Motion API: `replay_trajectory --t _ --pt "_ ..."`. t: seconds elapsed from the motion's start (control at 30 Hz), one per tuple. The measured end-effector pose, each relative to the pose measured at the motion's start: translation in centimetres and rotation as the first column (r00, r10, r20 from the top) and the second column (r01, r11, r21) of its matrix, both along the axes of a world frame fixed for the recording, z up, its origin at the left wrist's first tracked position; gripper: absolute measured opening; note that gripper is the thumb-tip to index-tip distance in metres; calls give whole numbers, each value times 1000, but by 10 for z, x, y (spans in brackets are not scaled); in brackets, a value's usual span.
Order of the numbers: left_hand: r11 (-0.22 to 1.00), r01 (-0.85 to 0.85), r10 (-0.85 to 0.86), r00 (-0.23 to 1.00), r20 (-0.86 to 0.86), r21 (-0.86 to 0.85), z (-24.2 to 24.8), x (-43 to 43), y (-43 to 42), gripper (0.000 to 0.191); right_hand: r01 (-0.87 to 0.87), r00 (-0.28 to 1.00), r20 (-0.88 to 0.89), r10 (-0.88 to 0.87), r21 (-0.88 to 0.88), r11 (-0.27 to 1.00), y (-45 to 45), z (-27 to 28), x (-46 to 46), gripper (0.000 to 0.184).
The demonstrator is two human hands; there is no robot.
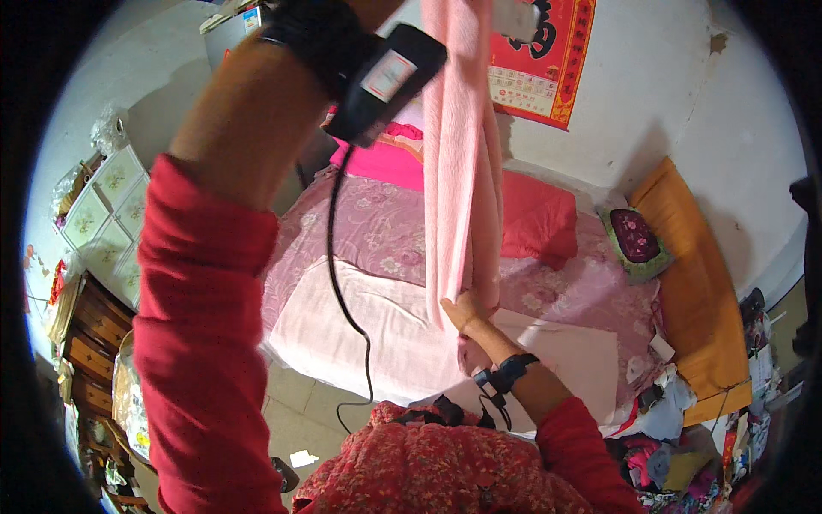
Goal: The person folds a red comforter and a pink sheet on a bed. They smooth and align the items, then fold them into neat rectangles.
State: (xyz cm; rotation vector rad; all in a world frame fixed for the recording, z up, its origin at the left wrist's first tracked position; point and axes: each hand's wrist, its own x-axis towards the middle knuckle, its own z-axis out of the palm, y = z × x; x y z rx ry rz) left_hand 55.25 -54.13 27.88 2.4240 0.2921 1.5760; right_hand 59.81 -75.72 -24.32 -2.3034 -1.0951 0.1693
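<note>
A long pink fleecy cloth (449, 160) hangs in vertical folds from beyond the top edge down to the bed. My right hand (467, 313) grips its lower part, with the wrist wearing a black strap. My left arm is raised high; only the base of my left hand (377, 11) shows at the top edge, beyond a black strapped device, so its fingers are hidden. Below the folds, a pale pink cloth (379, 321) lies spread over the near side of the bed and may be part of the same piece.
A purple floral bed cover (546, 292) bears a red pillow or folded cloth (536, 218) and a green-edged cushion (636, 238). The wooden bed end (697, 270) stands at right, near piled clothes (668, 456). A black cable (331, 238) dangles from the left wrist device.
</note>
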Motion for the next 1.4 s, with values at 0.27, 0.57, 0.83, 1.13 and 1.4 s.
replay_trajectory --t 0.27,0.57,0.83,1.13,1.4 --pt "855 -307 381 919 -105 418 43 -138 177 24 154 988 -21 -156 349 925 -59 -119 71 22" --pt "801 -260 402 901 -162 539 -35 -284 276 29 -110 876 398 -271 713 692 -171 229 265 26" --pt "939 -343 342 938 -46 -9 -68 -415 307 34 -50 857 514 37 13 999 -206 268 145 29" --pt "870 -489 492 867 -80 57 -103 -464 270 29 273 778 582 -236 25 962 -228 144 228 19" --pt "766 -642 634 761 -135 -21 -139 -497 239 26 575 818 205 -538 -241 782 -257 -22 236 23"
